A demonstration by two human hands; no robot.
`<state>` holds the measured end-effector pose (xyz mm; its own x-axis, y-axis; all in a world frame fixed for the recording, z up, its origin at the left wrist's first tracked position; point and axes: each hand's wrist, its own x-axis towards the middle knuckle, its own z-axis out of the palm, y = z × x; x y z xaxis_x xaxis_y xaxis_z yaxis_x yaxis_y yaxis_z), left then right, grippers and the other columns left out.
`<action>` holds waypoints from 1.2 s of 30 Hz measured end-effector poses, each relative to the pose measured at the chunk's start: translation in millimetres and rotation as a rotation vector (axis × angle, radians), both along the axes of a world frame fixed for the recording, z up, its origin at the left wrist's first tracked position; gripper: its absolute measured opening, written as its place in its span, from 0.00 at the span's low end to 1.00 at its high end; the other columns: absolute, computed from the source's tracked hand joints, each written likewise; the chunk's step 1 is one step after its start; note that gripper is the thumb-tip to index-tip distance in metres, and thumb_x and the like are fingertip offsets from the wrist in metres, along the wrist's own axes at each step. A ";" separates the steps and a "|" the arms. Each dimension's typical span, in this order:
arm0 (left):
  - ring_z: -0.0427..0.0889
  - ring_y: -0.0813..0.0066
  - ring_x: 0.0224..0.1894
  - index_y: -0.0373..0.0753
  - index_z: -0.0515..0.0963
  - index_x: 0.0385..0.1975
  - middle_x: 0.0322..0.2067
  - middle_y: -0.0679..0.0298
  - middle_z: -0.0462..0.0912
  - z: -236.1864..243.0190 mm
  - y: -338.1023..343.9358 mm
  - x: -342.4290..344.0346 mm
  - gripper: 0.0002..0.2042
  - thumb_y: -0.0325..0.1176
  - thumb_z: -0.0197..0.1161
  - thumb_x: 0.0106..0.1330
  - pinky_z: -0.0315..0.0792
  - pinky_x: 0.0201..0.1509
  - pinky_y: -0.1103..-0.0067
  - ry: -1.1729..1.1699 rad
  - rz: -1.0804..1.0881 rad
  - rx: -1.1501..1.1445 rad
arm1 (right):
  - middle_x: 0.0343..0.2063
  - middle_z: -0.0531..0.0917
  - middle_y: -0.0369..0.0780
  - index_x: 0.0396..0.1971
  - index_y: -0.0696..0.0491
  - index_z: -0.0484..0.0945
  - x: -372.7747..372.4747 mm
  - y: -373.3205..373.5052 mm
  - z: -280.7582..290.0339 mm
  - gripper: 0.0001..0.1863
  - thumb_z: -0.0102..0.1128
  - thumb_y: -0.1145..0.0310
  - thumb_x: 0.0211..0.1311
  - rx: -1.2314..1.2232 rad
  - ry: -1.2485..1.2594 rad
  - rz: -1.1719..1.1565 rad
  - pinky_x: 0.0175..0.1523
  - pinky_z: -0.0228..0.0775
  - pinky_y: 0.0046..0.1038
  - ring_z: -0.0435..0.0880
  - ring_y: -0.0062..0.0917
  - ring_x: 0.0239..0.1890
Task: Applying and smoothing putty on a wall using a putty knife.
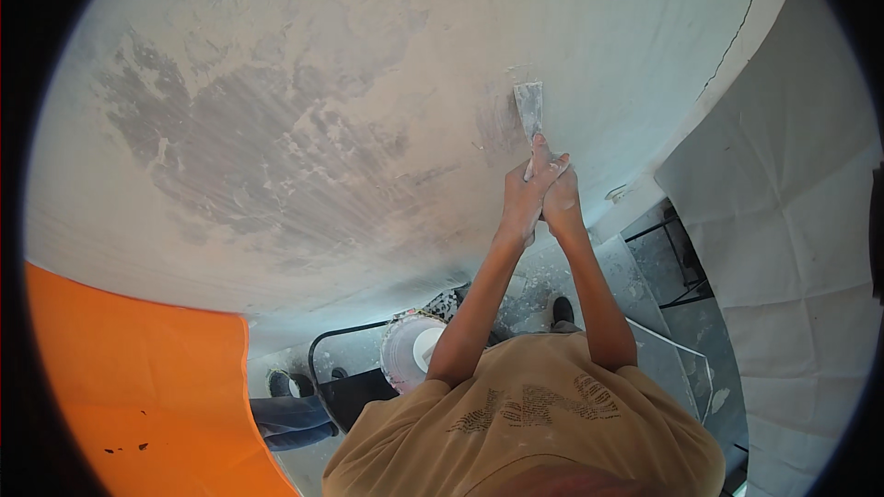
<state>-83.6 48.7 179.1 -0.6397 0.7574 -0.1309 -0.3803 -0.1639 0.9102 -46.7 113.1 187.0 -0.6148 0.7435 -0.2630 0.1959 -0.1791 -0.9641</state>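
Observation:
A putty knife [529, 103] with a whitish, smeared blade lies against the wall [442, 46], its blade pointing up and away from me. My left hand [523, 195] is closed on its handle, one finger stretched along toward the blade. Pressed beside it, my right hand [562, 195] is closed round the same handle, which the fingers mostly hide. White dust or plaster coats both hands. Just left of the blade, the wall shows a small grey scraped patch [497, 121]. A much larger grey patch [249, 138] spreads over the wall farther left.
A whitish bucket [401, 350] stands below my left forearm, beside a black-framed chair or stand [354, 396]. At the lower left hangs an orange sheet [157, 387], with another person's jeans leg [290, 419] next to it. Pale sheeting [755, 221] hangs at right. A crack [737, 32] runs near the wall's right edge.

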 end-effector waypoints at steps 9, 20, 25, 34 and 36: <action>0.76 0.75 0.37 0.28 0.74 0.42 0.35 0.60 0.77 -0.7 7.1 0.0 0.21 0.42 0.61 0.58 0.70 0.39 0.79 0.066 0.041 0.006 | 0.25 0.77 0.48 0.26 0.66 0.74 1.6 1.1 -17.2 0.35 0.49 0.39 0.56 -0.003 0.034 -0.009 0.37 0.70 0.36 0.78 0.35 0.30; 0.76 0.75 0.38 0.28 0.73 0.44 0.36 0.59 0.77 -26.8 10.6 10.0 0.22 0.42 0.59 0.59 0.71 0.39 0.80 0.082 0.081 -0.040 | 0.24 0.75 0.46 0.27 0.64 0.73 -1.8 11.9 -62.7 0.32 0.51 0.42 0.58 0.028 0.069 0.005 0.36 0.67 0.32 0.74 0.31 0.28; 0.76 0.74 0.39 0.27 0.73 0.44 0.37 0.57 0.78 4.3 4.9 2.8 0.22 0.41 0.59 0.59 0.69 0.42 0.79 0.062 0.083 -0.079 | 0.23 0.75 0.44 0.26 0.64 0.73 -1.5 7.7 -17.0 0.33 0.50 0.41 0.58 -0.070 0.178 0.055 0.35 0.68 0.32 0.74 0.30 0.27; 0.77 0.76 0.35 0.28 0.72 0.46 0.34 0.61 0.77 -29.0 -2.1 14.9 0.23 0.42 0.58 0.60 0.71 0.37 0.82 -0.055 0.057 -0.164 | 0.22 0.77 0.46 0.25 0.64 0.74 7.4 2.9 -60.8 0.32 0.48 0.43 0.61 -0.098 0.036 0.070 0.36 0.68 0.33 0.76 0.30 0.28; 0.76 0.77 0.35 0.28 0.73 0.44 0.34 0.60 0.77 -29.5 -6.4 15.7 0.21 0.42 0.58 0.60 0.71 0.37 0.82 -0.064 0.082 -0.150 | 0.24 0.77 0.48 0.26 0.64 0.74 13.8 -6.5 -39.0 0.31 0.47 0.44 0.61 -0.031 0.002 0.072 0.37 0.68 0.33 0.77 0.31 0.29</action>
